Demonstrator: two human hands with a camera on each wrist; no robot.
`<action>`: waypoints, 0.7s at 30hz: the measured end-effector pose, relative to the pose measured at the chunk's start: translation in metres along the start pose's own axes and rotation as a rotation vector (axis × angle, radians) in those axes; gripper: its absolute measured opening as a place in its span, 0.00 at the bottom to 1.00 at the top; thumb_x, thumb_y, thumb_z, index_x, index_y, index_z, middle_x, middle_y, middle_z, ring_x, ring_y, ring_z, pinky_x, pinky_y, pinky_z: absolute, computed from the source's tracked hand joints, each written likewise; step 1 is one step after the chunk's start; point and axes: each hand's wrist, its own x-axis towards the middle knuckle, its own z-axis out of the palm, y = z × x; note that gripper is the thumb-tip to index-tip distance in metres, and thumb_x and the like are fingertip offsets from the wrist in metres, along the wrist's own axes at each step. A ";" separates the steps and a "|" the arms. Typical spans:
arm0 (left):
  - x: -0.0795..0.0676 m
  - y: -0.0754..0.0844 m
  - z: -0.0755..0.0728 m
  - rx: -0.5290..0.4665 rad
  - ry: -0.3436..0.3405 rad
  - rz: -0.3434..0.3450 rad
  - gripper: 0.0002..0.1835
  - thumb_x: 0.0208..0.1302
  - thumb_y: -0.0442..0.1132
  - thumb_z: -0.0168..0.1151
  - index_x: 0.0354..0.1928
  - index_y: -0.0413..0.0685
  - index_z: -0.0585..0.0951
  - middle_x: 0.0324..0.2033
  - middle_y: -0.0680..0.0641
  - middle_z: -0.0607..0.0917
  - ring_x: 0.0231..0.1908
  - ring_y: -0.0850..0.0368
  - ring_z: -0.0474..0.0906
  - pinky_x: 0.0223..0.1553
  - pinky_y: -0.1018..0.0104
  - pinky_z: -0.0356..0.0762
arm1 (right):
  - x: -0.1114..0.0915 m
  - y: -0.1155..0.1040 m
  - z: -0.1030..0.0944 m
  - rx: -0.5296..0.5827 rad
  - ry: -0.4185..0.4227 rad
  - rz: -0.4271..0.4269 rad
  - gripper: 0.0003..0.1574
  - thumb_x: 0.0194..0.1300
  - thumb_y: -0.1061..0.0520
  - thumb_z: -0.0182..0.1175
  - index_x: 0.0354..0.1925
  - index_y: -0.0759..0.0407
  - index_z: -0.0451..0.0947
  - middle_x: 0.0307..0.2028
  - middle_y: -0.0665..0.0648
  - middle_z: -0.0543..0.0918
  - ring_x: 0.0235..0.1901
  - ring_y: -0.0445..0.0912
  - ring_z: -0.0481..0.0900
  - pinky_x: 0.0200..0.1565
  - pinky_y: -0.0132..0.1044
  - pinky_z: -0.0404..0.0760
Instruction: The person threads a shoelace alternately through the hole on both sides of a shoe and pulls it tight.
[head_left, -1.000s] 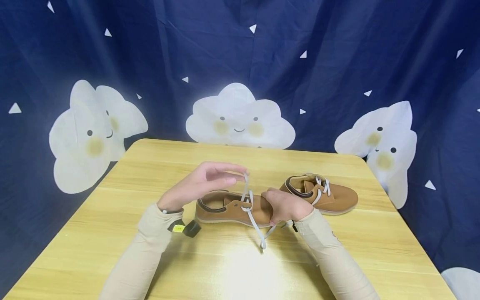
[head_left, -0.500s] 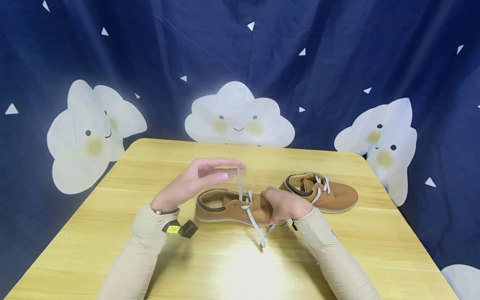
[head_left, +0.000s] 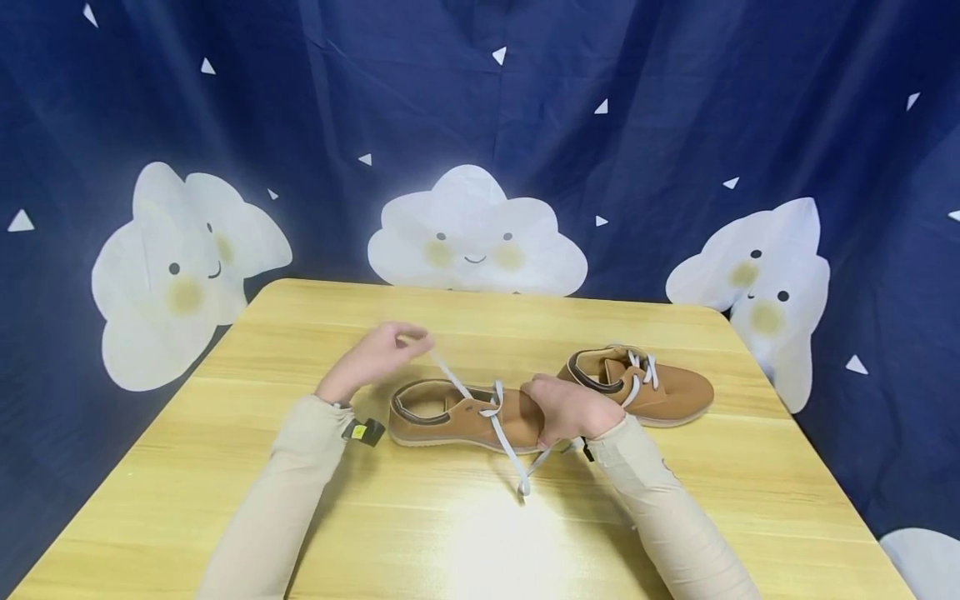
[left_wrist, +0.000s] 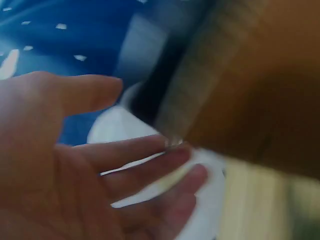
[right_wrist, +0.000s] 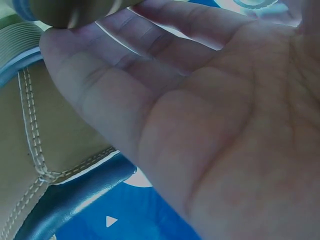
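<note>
Left hand [head_left: 378, 354]: pinching the tan derby's [head_left: 442, 422] pale shoelace [head_left: 452, 375]
Right hand [head_left: 576, 408]: gripping the derby's toe
Tan derby: on the tabletop [head_left: 420, 533] (visible edges well apart)
Second derby [head_left: 678, 393]: just beyond its toe

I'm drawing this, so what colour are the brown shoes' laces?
The laces are pale greyish white; the head view shows them best.

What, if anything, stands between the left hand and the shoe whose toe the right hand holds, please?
Nothing visible does: in the head view, only the pale lace, running from the left hand to the held shoe, spans the gap. The other shoe lies farther right, beyond the right hand.
</note>
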 end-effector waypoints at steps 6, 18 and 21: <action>0.006 -0.016 0.009 0.179 -0.180 0.008 0.23 0.78 0.53 0.52 0.28 0.46 0.81 0.23 0.50 0.80 0.26 0.55 0.76 0.34 0.58 0.79 | -0.001 0.006 -0.004 0.053 -0.033 0.002 0.34 0.48 0.62 0.81 0.53 0.61 0.78 0.52 0.56 0.82 0.52 0.49 0.79 0.56 0.46 0.80; -0.006 0.003 0.011 0.374 -0.161 -0.048 0.23 0.80 0.55 0.49 0.38 0.44 0.84 0.21 0.52 0.75 0.22 0.58 0.69 0.28 0.64 0.70 | -0.003 -0.001 -0.016 0.008 0.338 -0.260 0.24 0.67 0.57 0.70 0.60 0.58 0.80 0.53 0.58 0.84 0.50 0.52 0.84 0.51 0.45 0.85; -0.008 0.006 0.012 0.433 -0.122 -0.045 0.22 0.79 0.55 0.50 0.41 0.45 0.84 0.29 0.50 0.82 0.27 0.56 0.75 0.30 0.60 0.75 | 0.003 -0.004 -0.011 -0.038 0.397 -0.352 0.16 0.67 0.58 0.71 0.53 0.54 0.85 0.46 0.54 0.83 0.44 0.48 0.84 0.45 0.38 0.84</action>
